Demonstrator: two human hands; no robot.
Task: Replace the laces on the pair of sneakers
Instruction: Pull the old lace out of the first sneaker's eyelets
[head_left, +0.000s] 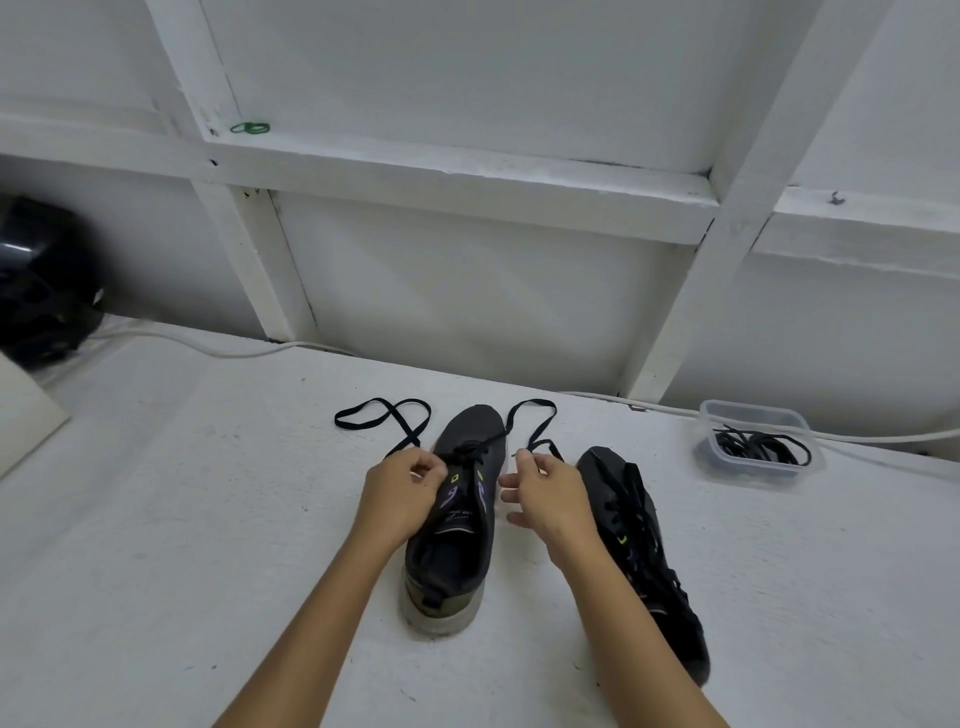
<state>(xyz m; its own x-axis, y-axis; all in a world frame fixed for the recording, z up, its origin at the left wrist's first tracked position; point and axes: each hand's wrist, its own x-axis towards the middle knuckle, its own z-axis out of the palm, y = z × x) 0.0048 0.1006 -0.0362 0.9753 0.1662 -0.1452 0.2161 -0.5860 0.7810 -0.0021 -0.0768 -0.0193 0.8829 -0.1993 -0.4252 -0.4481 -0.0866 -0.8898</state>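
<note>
A dark sneaker (457, 540) stands upright on the white surface, toe pointing away, with a black lace (384, 421) threaded only through its lowest eyelets. Both lace ends trail in loops past the toe. My left hand (402, 491) pinches the left lace end beside the sneaker's tongue. My right hand (545, 493) pinches the right lace end just right of the sneaker. A second dark sneaker (644, 556), fully laced, lies tilted on its side to the right, partly behind my right forearm.
A clear plastic container (761, 441) holding black laces sits at the right near the wall. A white cable (228, 349) runs along the wall's foot. A black helmet-like object (44, 280) rests at the far left. A green rubber band (250, 128) lies on a wall ledge.
</note>
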